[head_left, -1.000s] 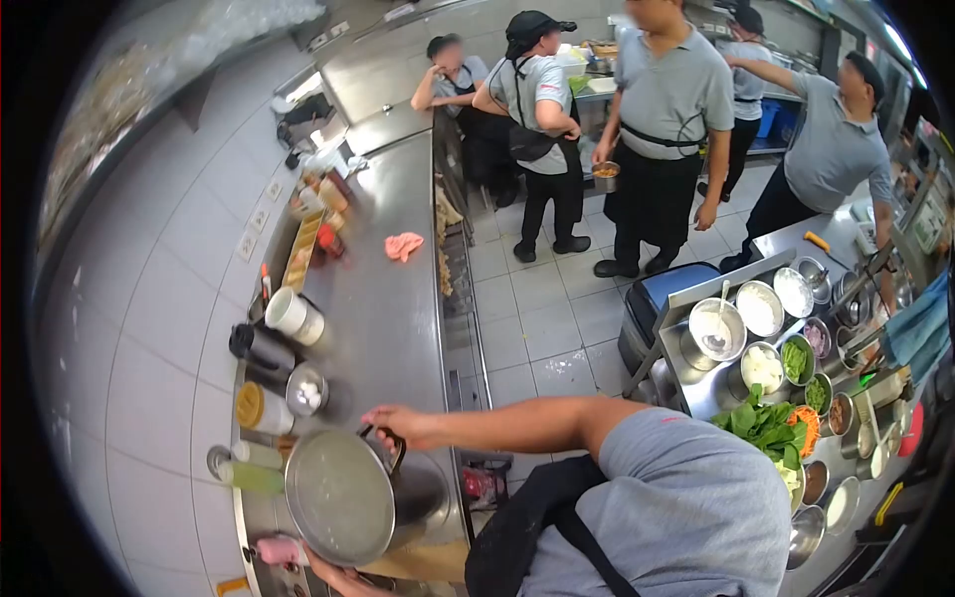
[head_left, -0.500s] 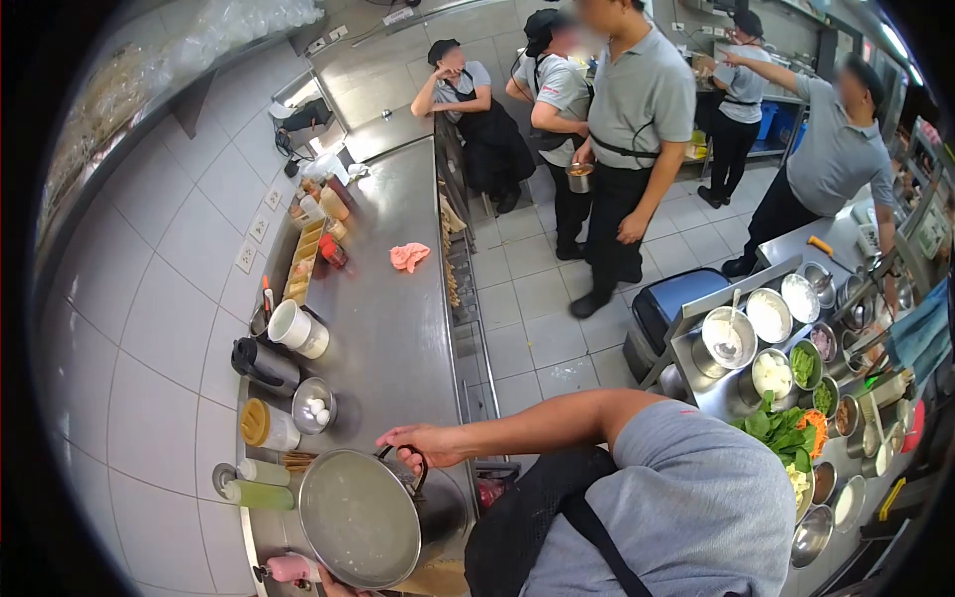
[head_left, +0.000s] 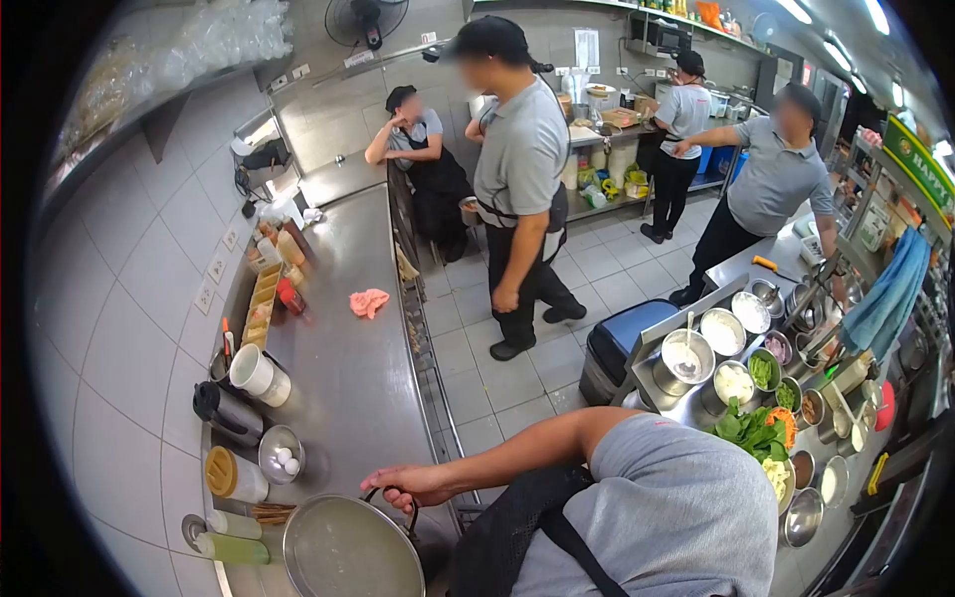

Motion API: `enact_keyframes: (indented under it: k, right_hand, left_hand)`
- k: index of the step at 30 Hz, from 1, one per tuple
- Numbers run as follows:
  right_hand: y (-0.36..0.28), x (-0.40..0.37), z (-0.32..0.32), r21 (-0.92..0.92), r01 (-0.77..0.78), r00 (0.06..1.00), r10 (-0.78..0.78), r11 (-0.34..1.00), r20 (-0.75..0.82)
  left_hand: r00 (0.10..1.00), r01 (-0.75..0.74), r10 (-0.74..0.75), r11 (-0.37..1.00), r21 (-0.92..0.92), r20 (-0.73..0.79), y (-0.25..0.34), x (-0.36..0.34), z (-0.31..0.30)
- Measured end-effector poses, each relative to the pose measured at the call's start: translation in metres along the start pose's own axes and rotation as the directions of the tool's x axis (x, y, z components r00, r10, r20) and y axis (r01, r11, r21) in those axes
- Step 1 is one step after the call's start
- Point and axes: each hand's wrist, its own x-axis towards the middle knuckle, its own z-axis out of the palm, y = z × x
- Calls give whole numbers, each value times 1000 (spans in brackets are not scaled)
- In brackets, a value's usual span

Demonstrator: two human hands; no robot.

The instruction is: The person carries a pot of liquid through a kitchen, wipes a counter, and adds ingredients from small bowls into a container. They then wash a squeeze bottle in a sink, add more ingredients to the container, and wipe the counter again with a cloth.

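Note:
My right hand (head_left: pixel 410 485) is closed around the dark loop handle of a large metal pot (head_left: pixel 414 532). Greyish, cloudy contents show inside its round rim. The pot is at the near end of the steel counter (head_left: pixel 348 398), cut off by the bottom edge of the view. My left hand is out of view. Just beyond the pot are a metal bowl of white eggs (head_left: pixel 283 455), a bundle of thin brown sticks (head_left: pixel 273 513) and a squeeze bottle of green liquid (head_left: pixel 234 547).
Along the wall stand a tub with a yellow lid (head_left: pixel 235 474), a dark jug (head_left: pixel 227 412) and a white container (head_left: pixel 259 374). A pink cloth (head_left: pixel 368 303) lies farther along. Ingredient pans (head_left: pixel 688 358) fill the station at right. Several co-workers are about; one (head_left: pixel 522 169) stands in the aisle.
My view has tilted up, and the pot sits lower in it. My left hand, at the pot's lower edge before, has left view. The co-worker in the aisle has moved left.

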Motion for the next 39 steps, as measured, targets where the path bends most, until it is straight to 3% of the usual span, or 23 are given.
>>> enact_keyframes:
  k: [10, 14, 16, 18, 20, 23, 31, 38, 39]
  right_hand:
    - [-3, -4, 6, 55, -17, 999, 19, 998, -40]
    - [20, 15, 1, 212, -70, 997, 76, 975, -18]
    - [5, 17, -3, 264, -79, 994, 98, 961, -57]
    - [-7, 17, 7, 261, -172, 970, 210, 950, -123]
    - [-11, 20, 11, 185, -209, 956, 241, 960, -169]
    - [-20, 18, 27, 152, -204, 941, 236, 967, -244]
    - [-60, 17, 29, 203, -179, 956, 219, 963, -196]
    - [-152, -30, 22, 300, -2, 984, 55, 954, -168]
    - [-163, -44, 17, 304, 44, 982, 15, 952, -190]
  left_hand:
    - [1000, 16, -16, 1000, 14, -1, -1, 9, 6]
    - [999, -31, 30, 999, -25, -25, 7, 20, -53]
    - [999, -12, 18, 985, -175, 35, 4, 28, -84]
    - [966, 179, -56, 848, -499, 251, 9, 38, -102]
    - [981, 157, -80, 861, -484, 177, 17, 25, -83]
    - [973, 163, -67, 877, -452, 221, 21, 27, -79]
    - [965, 169, -33, 838, -519, 260, 64, 0, -24]
    - [980, -112, 156, 945, -308, 122, 111, -4, 97]
    - [975, -94, 149, 950, -297, 167, 111, -10, 117]
